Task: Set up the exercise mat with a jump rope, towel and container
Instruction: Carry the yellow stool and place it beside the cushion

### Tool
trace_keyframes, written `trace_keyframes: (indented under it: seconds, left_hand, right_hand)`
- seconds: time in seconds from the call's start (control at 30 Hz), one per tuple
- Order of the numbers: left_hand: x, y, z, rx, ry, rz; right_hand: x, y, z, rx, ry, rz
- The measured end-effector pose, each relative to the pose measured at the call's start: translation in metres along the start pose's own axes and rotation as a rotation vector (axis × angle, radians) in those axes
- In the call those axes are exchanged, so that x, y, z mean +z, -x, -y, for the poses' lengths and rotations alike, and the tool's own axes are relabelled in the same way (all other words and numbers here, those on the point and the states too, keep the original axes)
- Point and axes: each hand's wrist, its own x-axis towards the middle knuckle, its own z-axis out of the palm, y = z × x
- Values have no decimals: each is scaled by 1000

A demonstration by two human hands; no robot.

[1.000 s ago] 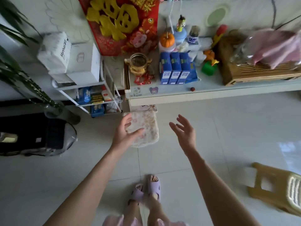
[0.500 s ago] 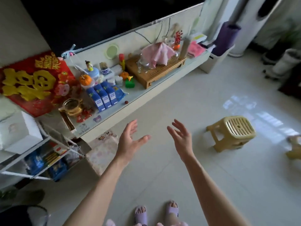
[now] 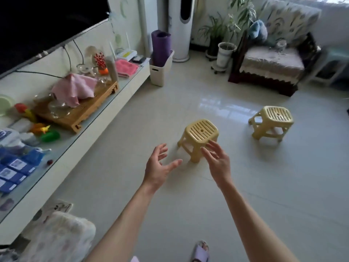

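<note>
A rolled purple exercise mat (image 3: 161, 47) stands upright in a white bin (image 3: 160, 72) at the far end of the TV cabinet. A folded pink towel (image 3: 126, 67) lies on the cabinet top near that end. My left hand (image 3: 159, 168) and my right hand (image 3: 217, 160) are both held out over the floor, fingers spread, holding nothing. No jump rope shows in this view.
Two yellow plastic stools (image 3: 200, 138) (image 3: 272, 122) stand on the tiled floor ahead. The long white TV cabinet (image 3: 79, 148) runs along the left, crowded with a wooden tea tray (image 3: 79, 110) and blue cartons. An armchair (image 3: 272, 61), potted plants and a tower fan (image 3: 182, 27) line the far wall.
The view has swung from the cabinet's left end to the right, toward the room. The stools, the mat in its bin and the armchair have come into sight. Both hands stay open.
</note>
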Motion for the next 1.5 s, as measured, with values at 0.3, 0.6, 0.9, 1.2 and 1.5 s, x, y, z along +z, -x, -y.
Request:
trace_keyframes:
  seconds: [0.3,0.6,0.9,1.2,1.5]
  left_hand:
    - [192,-52,-39,11,19,117]
    - [283,-155,-47,-22,-10,125]
    - [325,-294,-46,-111,63,-3]
    - [337,-385,-44,-195,87,-163]
    - [381,-479,-11,-371,136,-432]
  right_hand:
    - [-165,-99,-13,-3,58,-84]
    - [-217,-224,-36,62,38,-91]
    - [-205,-381,-42,123,46,4]
    - [-180,-504,-46,177,94,206]
    - [-153,-650,-86,287,162,496]
